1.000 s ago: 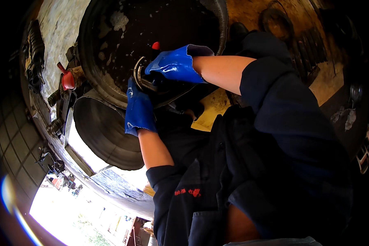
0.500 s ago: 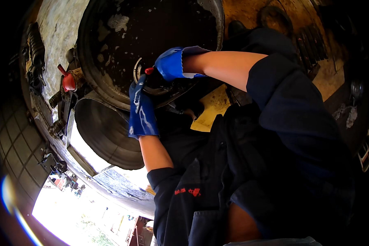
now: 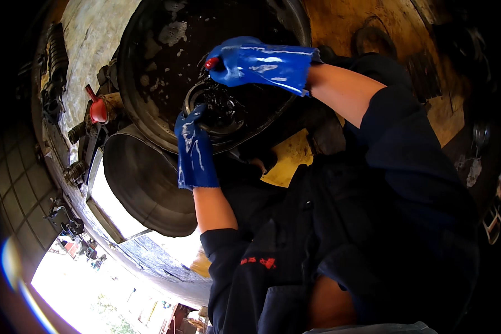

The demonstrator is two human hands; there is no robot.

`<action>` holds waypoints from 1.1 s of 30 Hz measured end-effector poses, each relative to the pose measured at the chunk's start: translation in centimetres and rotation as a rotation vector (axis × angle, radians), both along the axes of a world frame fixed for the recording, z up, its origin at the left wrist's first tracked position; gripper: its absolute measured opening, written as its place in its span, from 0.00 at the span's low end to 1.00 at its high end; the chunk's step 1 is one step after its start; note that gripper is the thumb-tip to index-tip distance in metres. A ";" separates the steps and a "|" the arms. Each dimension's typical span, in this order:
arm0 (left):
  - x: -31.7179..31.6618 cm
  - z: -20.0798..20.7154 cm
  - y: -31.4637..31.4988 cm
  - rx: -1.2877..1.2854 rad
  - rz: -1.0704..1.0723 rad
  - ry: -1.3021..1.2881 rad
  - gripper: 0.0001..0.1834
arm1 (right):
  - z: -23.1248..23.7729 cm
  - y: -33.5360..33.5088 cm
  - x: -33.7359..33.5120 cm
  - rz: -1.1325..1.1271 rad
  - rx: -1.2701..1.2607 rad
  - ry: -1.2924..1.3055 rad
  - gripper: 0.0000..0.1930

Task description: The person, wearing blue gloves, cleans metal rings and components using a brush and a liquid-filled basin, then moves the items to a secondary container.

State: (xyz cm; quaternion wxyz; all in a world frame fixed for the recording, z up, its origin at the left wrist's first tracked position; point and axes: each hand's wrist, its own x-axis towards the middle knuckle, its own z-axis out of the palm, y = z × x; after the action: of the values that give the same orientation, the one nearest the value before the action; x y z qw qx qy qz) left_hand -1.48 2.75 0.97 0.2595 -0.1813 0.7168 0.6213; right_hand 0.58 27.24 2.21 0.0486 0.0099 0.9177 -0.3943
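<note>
A large round tub [image 3: 129, 92] of dark liquid with patches of foam stands in front of me. At its near side, my left hand [image 3: 193, 142], in a blue rubber glove, grips the edge of a round metal ring [image 3: 190, 96]. Liquid splashes and ripples inside the ring. Just beyond it, my right hand [image 3: 245, 62], also in a blue glove, is closed round a tool with a red handle [image 3: 211, 63]. Only the handle's rounded end sticks out of the fist. The tool's working end cannot be made out.
A dark round basin [image 3: 145, 183] stands near left, beside the tub. Left of the tub are a red scoop-like thing [image 3: 98, 109] and dark coiled metal parts [image 3: 55, 50]. A yellow sheet [image 3: 289, 158] lies before my body. More dark metal parts [image 3: 426, 72] lie at the far right.
My right hand has moved up and away from the ring with the red-handled tool, its wrist turned. Liquid now splashes around the ring. My left hand keeps about the same place.
</note>
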 end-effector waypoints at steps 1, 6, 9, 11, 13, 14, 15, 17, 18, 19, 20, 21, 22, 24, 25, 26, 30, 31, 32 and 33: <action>0.4 1.5 -0.1 -0.020 -0.104 0.097 0.15 | -0.2 0.3 -0.1 0.022 0.011 0.006 0.08; 0.9 3.4 -1.9 -0.216 -0.401 0.576 0.19 | 0.6 -1.1 -0.1 0.275 -0.307 0.375 0.15; -0.2 2.4 -3.6 0.139 -0.126 0.309 0.20 | 1.1 -3.4 -0.6 0.382 -0.367 0.518 0.18; 1.0 3.9 -1.8 0.093 -0.116 0.326 0.19 | 1.0 -3.1 -0.7 0.372 -0.257 0.458 0.18; 1.3 5.2 -0.7 0.085 -0.130 0.310 0.19 | -0.1 -2.6 -1.5 0.336 -0.169 0.432 0.17; 1.1 5.2 -0.6 0.098 -0.144 0.281 0.19 | -1.3 -2.7 -2.0 0.296 -0.199 0.407 0.17; 1.0 5.5 -0.4 0.120 -0.091 0.234 0.17 | -0.5 -2.5 -1.6 0.275 -0.136 0.397 0.16; 0.7 6.0 0.0 0.168 0.018 0.146 0.15 | -1.0 -3.3 -1.7 0.186 -0.052 0.302 0.15; 0.3 5.5 0.4 0.179 0.075 0.113 0.14 | -1.5 -3.4 -1.5 0.090 -0.107 0.222 0.15; -0.3 5.3 0.6 0.188 0.134 0.083 0.14 | -2.0 -3.6 -1.3 -0.003 -0.163 0.145 0.15; -0.8 4.3 0.3 0.197 0.121 0.147 0.17 | -2.4 -3.6 -1.3 -0.097 -0.219 0.067 0.15; -1.0 3.8 -0.6 0.181 0.117 0.157 0.19 | -0.5 -3.6 -1.8 -0.076 -0.128 -0.212 0.17; -1.1 3.6 -0.9 0.170 0.104 0.168 0.21 | -0.4 -3.6 -1.6 -0.095 -0.187 -0.265 0.19; -1.1 3.3 -1.0 0.170 0.085 0.212 0.22 | 0.3 -2.9 -0.4 -0.083 -0.281 -0.375 0.22; -0.9 3.2 -1.0 0.174 0.084 0.247 0.20 | 1.4 -2.4 0.4 -0.046 -0.321 -0.432 0.22; -0.8 3.1 -1.1 0.178 0.083 0.283 0.18 | 2.0 -2.2 0.9 -0.009 -0.361 -0.489 0.22; -1.1 2.3 -1.0 0.174 0.060 0.350 0.18 | 1.0 -2.1 1.5 0.056 -0.490 -0.478 0.21; -1.2 2.2 -1.0 0.169 0.066 0.351 0.19 | 1.1 -1.6 1.4 0.056 -0.440 -0.500 0.22; -1.3 2.0 -1.0 0.164 0.073 0.353 0.19 | 1.0 -1.0 1.2 0.055 -0.389 -0.521 0.22; -1.4 2.0 -1.2 0.163 0.100 0.334 0.20 | 1.0 -0.7 1.1 0.061 -0.342 -0.544 0.23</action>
State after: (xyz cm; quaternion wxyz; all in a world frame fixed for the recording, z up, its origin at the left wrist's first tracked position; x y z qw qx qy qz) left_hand -2.84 1.60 2.92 0.1198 -0.0894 0.6872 0.7109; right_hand 1.68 26.51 3.17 0.3049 0.0793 0.7912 -0.5241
